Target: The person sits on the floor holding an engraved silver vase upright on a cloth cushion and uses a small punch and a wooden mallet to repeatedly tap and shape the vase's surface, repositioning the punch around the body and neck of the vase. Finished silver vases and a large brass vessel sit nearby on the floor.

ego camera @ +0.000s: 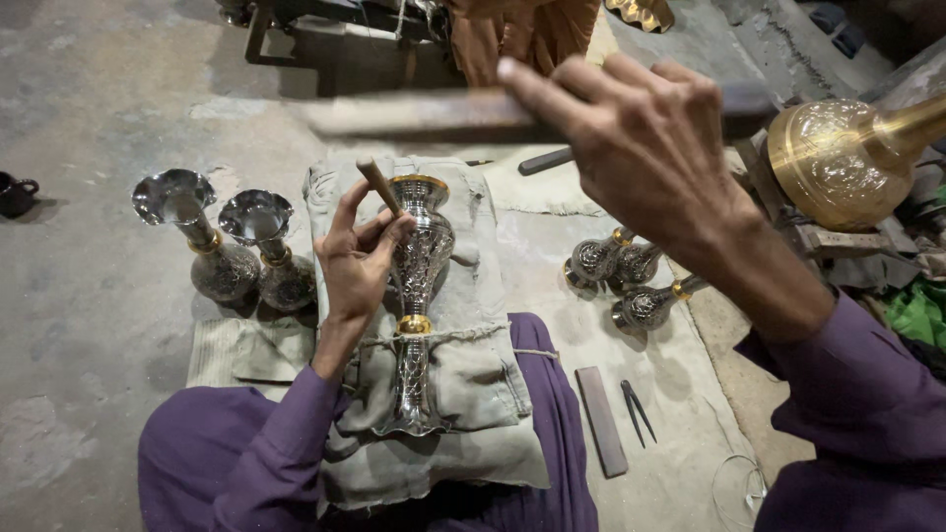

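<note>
Raised right hand point(645, 148), nearest, grips a blurred hammer point(424, 113) above the engraved vase point(419, 286) tied on a lap cushion point(473, 394), left hand point(357, 258) pinching a chisel point(379, 187); engraving apparently well advanced, finished vases point(232, 246) left.

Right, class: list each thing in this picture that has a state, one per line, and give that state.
Engraved vase: lying on a cloth cushion, tied down with cord.
Chisel: held in the left hand, tip on the vase.
Hammer: raised in the right hand, blurred.
Two vases: upright on the floor.
Small vases: lying on their sides.
</note>
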